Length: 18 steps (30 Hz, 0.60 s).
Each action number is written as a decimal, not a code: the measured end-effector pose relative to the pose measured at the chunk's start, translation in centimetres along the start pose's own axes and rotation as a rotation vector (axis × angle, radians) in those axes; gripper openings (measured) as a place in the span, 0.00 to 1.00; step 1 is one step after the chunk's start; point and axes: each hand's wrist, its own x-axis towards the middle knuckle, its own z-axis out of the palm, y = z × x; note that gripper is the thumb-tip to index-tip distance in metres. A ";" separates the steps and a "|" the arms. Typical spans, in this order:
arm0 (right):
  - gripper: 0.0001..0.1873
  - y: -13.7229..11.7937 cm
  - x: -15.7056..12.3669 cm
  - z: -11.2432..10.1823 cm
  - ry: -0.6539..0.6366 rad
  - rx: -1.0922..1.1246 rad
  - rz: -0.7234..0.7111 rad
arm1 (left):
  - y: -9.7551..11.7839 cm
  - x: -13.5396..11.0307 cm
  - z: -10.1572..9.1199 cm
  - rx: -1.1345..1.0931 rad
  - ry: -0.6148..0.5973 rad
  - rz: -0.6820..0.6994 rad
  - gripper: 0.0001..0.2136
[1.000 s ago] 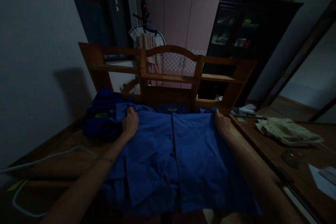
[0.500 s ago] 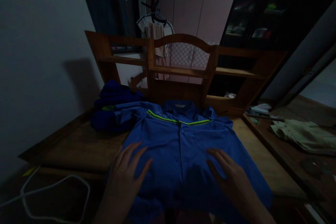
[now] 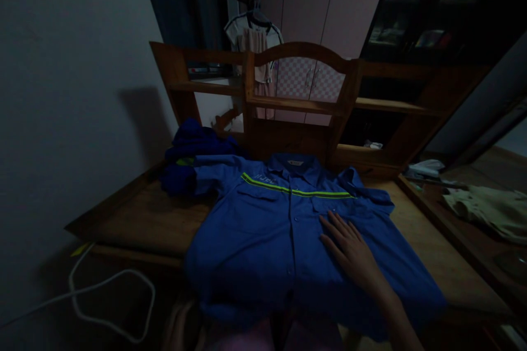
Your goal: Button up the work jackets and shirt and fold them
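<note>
Left hand [image 3: 179, 324] lowered, right hand [image 3: 351, 248] on shirt [image 3: 259, 236] (blue, collared)

No words can be read for sure. The shirt [image 3: 251, 241] has pale letters [image 3: 265, 179] on its chest, toward the table's [image 3: 140, 219] left edge, and a marked tag [image 3: 295, 163] inside its collar [image 3: 280, 162], near the back edge; both look too blurry.

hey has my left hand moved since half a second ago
Yes: against the front edge of the wooden desk, your left hand has come back toward you, from over the blue shirt to below that edge in the view.
</note>
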 end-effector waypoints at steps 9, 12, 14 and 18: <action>0.28 0.1 -0.3 0.6 0.016 -0.020 0.000 | -6.4 -1.6 2.7 0.133 -0.073 0.153 0.17; 0.28 -0.1 -0.4 0.4 0.022 -0.019 0.002 | -5.4 -1.1 1.5 -0.004 -0.122 0.123 0.16; 0.27 -0.2 -0.5 0.3 0.027 -0.024 0.003 | -4.1 -0.8 0.0 -0.079 -0.122 0.107 0.15; 0.27 -0.2 -0.7 0.3 0.038 -0.026 -0.003 | -0.1 -0.5 -5.5 -0.253 0.021 -0.037 0.11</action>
